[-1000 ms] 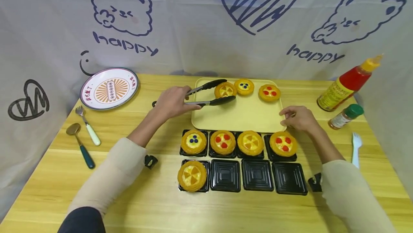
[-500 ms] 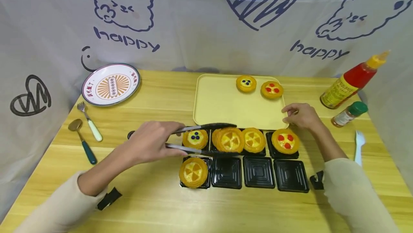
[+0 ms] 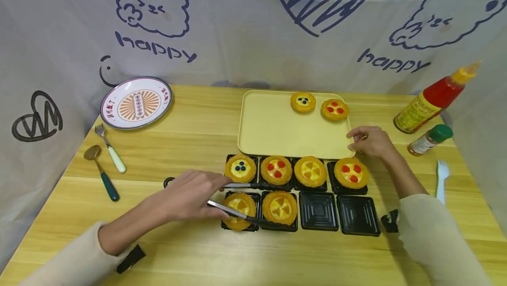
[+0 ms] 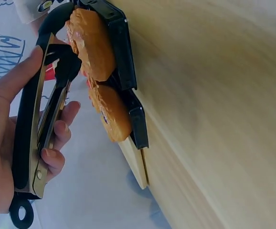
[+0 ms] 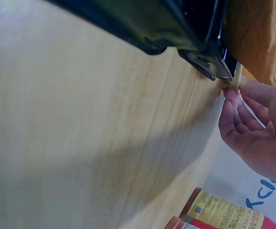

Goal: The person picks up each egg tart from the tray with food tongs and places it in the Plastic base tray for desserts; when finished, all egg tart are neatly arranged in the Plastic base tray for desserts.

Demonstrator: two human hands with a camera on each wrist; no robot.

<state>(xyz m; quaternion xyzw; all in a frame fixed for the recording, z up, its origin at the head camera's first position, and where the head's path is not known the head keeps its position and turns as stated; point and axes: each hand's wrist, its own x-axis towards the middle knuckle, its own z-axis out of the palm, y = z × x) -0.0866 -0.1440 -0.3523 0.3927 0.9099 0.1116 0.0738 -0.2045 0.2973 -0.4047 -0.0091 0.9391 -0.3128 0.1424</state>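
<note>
My left hand (image 3: pixel 188 196) grips a pair of black-tipped metal tongs (image 3: pixel 238 214); in the left wrist view the thumb and fingers wrap the tongs' handles (image 4: pixel 26 133). The tongs' tips lie on either side of an orange-wedge tart (image 3: pixel 280 208) at the second black square tray of the front row. A similar tart (image 3: pixel 241 202) sits on its left, partly behind the tongs. Behind them, a row of tarts, one with blueberries (image 3: pixel 240 169), stands on black trays. My right hand (image 3: pixel 371 141) pinches the right front corner of the yellow serving tray (image 3: pixel 277 132).
Two tarts (image 3: pixel 303 102) remain on the yellow tray's back right. Two bare black trays (image 3: pixel 318 210) stand at the front right. A plate (image 3: pixel 136 103), fork (image 3: pixel 111 147) and spoon (image 3: pixel 101 174) lie left; a sauce bottle (image 3: pixel 431 99), green-capped jar (image 3: pixel 429 140) and pale fork (image 3: pixel 441 180) are right.
My left hand has carried the orange-wedge tart with the tongs from the yellow tray forward to the front row's second black tray. My right hand stays at the yellow tray's corner.
</note>
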